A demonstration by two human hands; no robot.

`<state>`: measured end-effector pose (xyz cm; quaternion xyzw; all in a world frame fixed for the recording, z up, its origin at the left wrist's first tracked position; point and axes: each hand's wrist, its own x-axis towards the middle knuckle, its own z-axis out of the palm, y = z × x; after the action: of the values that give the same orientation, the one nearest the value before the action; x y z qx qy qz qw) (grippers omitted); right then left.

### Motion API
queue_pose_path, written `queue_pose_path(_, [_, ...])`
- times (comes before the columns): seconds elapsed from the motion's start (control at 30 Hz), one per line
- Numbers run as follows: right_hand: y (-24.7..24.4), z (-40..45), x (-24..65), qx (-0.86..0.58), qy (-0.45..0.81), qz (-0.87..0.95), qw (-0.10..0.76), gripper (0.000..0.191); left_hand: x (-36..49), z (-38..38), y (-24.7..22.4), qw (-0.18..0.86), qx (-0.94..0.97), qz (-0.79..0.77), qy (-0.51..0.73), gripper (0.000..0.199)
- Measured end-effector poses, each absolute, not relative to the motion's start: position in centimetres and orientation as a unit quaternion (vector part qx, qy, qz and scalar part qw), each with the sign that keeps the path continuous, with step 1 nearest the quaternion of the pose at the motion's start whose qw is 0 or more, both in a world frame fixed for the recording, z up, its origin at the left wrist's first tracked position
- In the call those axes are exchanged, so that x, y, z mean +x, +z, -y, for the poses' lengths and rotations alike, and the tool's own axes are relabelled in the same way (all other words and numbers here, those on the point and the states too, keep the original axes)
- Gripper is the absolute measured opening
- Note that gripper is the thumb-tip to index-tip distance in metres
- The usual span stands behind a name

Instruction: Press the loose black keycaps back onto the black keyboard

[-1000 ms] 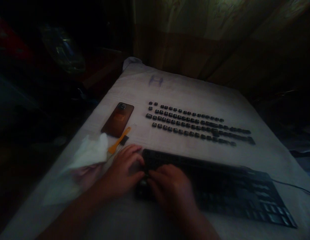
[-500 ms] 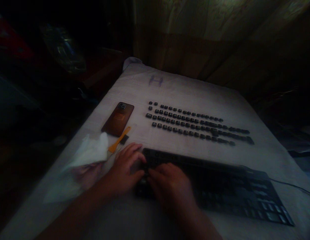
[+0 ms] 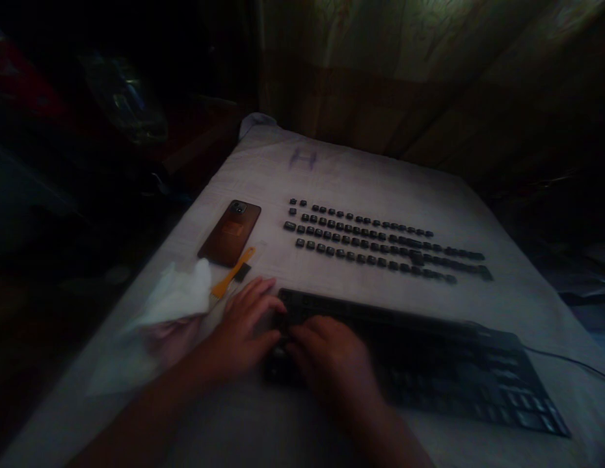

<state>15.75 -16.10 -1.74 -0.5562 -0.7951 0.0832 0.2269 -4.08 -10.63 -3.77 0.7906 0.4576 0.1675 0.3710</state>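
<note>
A black keyboard [image 3: 443, 357] lies slantwise along the near side of the cloth-covered surface, with part of its key area bare. At its left end, my left hand [image 3: 246, 322] has its fingers stretched and apart, thumb and index tips touching the keyboard. Over the left part, my right hand [image 3: 336, 357] is closed, fingertips pressed together low against the keys. Whatever may be between those fingertips is hidden and too dark to make out. Behind the keyboard, loose black keycaps [image 3: 349, 227] are laid out in several rows.
Left of the keycaps lies a brown phone [image 3: 231, 231], with an orange-handled brush [image 3: 231, 273] below it. A crumpled white cloth [image 3: 178, 292] sits beside my left forearm. The keyboard's cable [image 3: 568, 359] runs off right. A curtain [image 3: 380, 78] hangs behind the light cloth [image 3: 361, 169].
The view has shifted very slightly. Both hands stay at the keyboard's left end, with the right fingertips moved only a little. Keycaps, phone and brush lie as before.
</note>
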Motion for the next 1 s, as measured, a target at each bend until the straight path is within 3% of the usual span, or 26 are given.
queue_pose_path(0.57, [-1.49, 15.88, 15.53, -0.548, 0.028, 0.817, 0.177, 0.002, -4.56, 10.43, -3.44, 0.382, 0.797, -0.441, 0.158, 0.025])
queue_pose_path(1.0, [-0.95, 15.46, 15.68, -0.513, 0.017, 0.846, 0.143, 0.008, -4.31, 10.51, -3.32, 0.376, 0.793, -0.452, 0.162, 0.024])
